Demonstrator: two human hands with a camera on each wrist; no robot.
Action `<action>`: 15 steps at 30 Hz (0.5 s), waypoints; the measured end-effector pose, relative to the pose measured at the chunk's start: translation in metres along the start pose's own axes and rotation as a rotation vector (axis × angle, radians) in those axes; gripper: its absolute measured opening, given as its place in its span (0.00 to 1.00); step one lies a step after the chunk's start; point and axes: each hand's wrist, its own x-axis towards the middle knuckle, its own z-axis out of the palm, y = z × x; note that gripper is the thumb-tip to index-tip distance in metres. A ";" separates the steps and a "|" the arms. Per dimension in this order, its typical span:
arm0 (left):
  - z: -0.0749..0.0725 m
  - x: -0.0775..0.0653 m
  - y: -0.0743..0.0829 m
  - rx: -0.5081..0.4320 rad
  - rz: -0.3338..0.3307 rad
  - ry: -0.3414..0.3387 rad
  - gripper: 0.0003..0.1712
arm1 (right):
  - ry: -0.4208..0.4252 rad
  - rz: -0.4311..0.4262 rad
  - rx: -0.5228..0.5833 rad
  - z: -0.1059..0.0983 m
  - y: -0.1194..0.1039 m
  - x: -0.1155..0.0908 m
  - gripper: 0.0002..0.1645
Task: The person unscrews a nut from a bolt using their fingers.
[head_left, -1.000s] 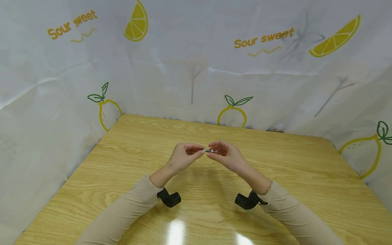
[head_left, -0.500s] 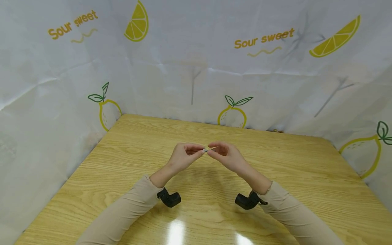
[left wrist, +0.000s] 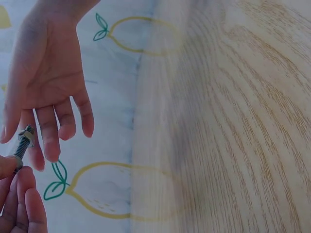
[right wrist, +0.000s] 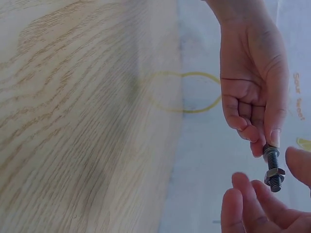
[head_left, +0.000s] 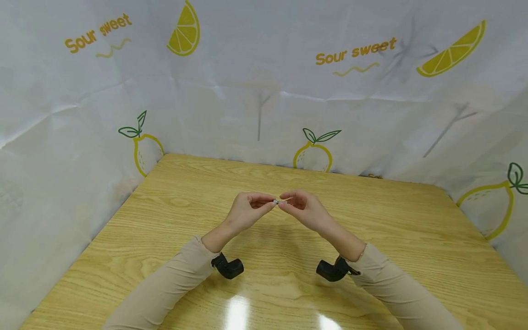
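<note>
Above the table, my left hand [head_left: 245, 211] pinches the head end of a metal bolt [right wrist: 273, 159] between thumb and fingertips. A hex nut [right wrist: 275, 175] sits on the bolt's thread close to the free end, and the same nut [left wrist: 26, 136] shows in the left wrist view. My right hand [head_left: 308, 212] is held around that free end, its thumb on one side and its fingers on the other. In the right wrist view a gap separates its fingertips [right wrist: 240, 179] from the nut. The head view partly hides the bolt behind the right thumb.
A wood-grain table [head_left: 198, 183] lies beneath both hands. White cloth [head_left: 231, 114] printed with lemons stands behind it and at the sides. Each wrist carries a black camera mount, one on the left [head_left: 228, 267] and one on the right [head_left: 332, 270].
My right thumb and fingers have shifted slightly about the bolt's nut end, and the thumb now covers more of it in the head view. My left hand stays in place.
</note>
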 end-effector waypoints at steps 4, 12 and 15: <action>0.000 0.000 0.000 -0.002 0.002 0.001 0.14 | -0.015 0.028 -0.018 0.000 0.000 0.000 0.22; 0.000 0.001 0.001 -0.006 -0.018 -0.003 0.14 | 0.026 -0.008 0.011 0.000 0.001 -0.001 0.23; 0.000 0.001 0.001 -0.004 -0.024 -0.002 0.14 | 0.005 0.021 0.000 0.000 0.001 -0.001 0.24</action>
